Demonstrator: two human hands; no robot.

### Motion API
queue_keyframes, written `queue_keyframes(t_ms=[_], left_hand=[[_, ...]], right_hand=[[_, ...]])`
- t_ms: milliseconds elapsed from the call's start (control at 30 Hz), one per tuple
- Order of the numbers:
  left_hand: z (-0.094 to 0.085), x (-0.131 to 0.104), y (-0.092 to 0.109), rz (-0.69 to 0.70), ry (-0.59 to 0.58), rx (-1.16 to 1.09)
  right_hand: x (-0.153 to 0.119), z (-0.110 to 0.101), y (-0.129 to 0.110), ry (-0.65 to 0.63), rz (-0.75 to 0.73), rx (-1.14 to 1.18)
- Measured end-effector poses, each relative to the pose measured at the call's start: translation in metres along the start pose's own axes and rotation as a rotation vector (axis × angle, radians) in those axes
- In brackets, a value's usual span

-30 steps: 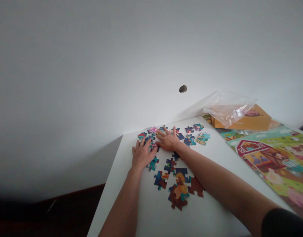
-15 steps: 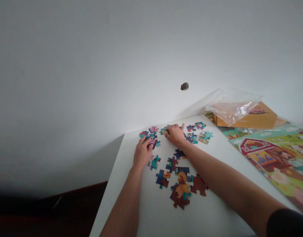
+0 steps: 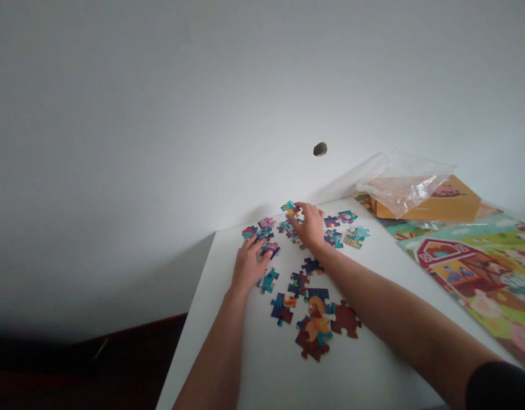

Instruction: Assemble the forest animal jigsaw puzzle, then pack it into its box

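Note:
Between its thumb and fingers my right hand (image 3: 311, 225) pinches a teal and yellow puzzle piece (image 3: 288, 207), raised over the far edge of the table. Below it lie more loose pieces, partly covered by the hand. My left hand (image 3: 247, 265) rests with fingers apart on the pieces at the far left, its fingertips at a purple and dark puzzle piece (image 3: 270, 249). Just under that hand is a teal piece (image 3: 268, 281). Closer to me, a joined group of pieces (image 3: 316, 327) with an orange figure lies beside a brown piece (image 3: 345, 319).
At the right lies a colourful farm picture sheet (image 3: 463, 267). On its far end sit a yellow box (image 3: 454, 202) and a crumpled clear plastic bag (image 3: 405, 191). A white wall (image 3: 202, 142) with a hole stands behind the white table (image 3: 211, 296); its left edge drops to a dark floor.
My right hand has lifted the teal and yellow puzzle piece up off the table, uncovering pieces beneath. My left thumb has spread a little to the right, away from the fingers.

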State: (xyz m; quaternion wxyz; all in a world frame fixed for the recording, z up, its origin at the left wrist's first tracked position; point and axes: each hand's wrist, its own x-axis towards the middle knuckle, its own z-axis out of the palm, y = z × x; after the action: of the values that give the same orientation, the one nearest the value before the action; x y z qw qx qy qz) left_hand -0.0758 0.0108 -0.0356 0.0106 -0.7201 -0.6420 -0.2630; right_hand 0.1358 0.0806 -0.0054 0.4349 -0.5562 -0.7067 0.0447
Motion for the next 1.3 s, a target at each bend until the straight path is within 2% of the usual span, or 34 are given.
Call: queue_keyframes(t_ms=[67, 100, 233, 300, 467, 667, 900, 1033, 1167, 1300], left_hand=[[0.0, 0.0, 0.0, -0.005, -0.03, 0.024], [0.001, 0.0, 0.0, -0.01, -0.035, 0.025], [-0.001, 0.0, 0.002, 0.002, -0.027, 0.012], [-0.002, 0.0, 0.003, 0.019, -0.048, 0.028], [-0.003, -0.001, 0.004, 0.007, -0.079, 0.054], [0.0, 0.0, 0.001, -0.028, -0.027, 0.015], [0.001, 0.0, -0.002, 0.029, 0.029, 0.025], [0.001, 0.0, -0.002, 0.051, 0.046, 0.03], [0.001, 0.0, -0.001, 0.055, 0.033, 0.063], [0.001, 0.001, -0.001, 0.036, 0.035, 0.083]], right_hand=[[0.003, 0.003, 0.006, -0.017, 0.058, 0.027], [0.004, 0.005, 0.008, -0.061, 0.041, 0.059], [0.001, 0.012, 0.006, -0.323, -0.211, 0.116], [-0.003, 0.013, 0.001, -0.389, -0.271, 0.058], [-0.006, 0.01, 0.0, -0.468, -0.158, -0.109], [-0.003, 0.011, 0.004, -0.462, -0.105, -0.154], [-0.003, 0.013, 0.005, -0.44, -0.092, -0.163], [-0.004, 0.009, 0.001, -0.395, -0.17, -0.106], [-0.007, 0.007, -0.007, -0.513, -0.328, -0.031], [-0.008, 0.006, -0.01, -0.56, -0.35, -0.019]])
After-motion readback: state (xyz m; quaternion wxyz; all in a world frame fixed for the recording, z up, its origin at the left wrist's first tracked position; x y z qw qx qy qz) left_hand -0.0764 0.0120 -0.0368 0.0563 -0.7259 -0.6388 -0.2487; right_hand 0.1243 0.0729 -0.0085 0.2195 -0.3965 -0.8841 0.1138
